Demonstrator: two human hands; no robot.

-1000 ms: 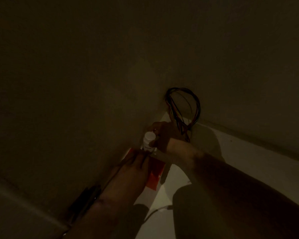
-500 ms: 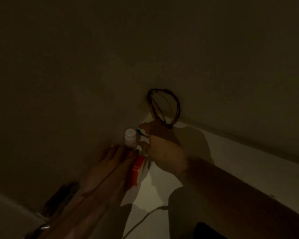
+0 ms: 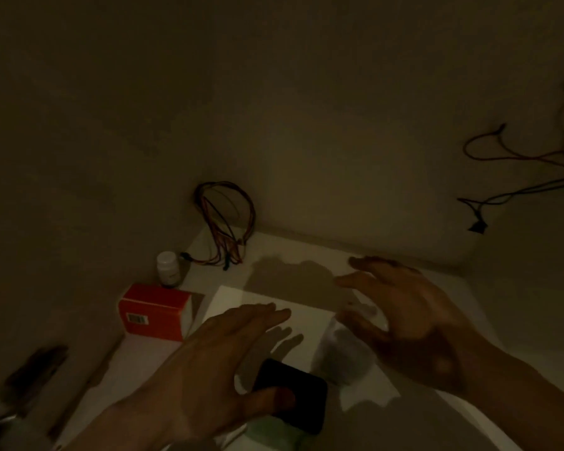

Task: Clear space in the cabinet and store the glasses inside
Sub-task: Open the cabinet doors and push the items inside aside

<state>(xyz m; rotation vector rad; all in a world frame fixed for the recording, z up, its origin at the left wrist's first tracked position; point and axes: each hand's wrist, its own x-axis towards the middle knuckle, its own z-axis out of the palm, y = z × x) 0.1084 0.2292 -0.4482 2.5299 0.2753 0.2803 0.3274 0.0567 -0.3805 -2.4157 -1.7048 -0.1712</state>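
Both hands are held spread, gripping nothing; the clear glass (image 3: 349, 349) lies just beneath the right hand (image 3: 401, 320), nearer than the left hand (image 3: 222, 356).

Dim cabinet interior, low warm light, heavy shadows. Plain beige back wall (image 3: 306, 125) and left side wall (image 3: 62, 157) meet at a corner; right wall (image 3: 534, 271) also plain. White shelf floor (image 3: 306, 252) is the brightest surface. Bundle of coloured wires (image 3: 223, 219) hangs in the back-left corner, ends on the shelf. Thin reddish and dark loose wires (image 3: 518, 157) trail across the upper right. Blurry dark shape, low left, unclear.
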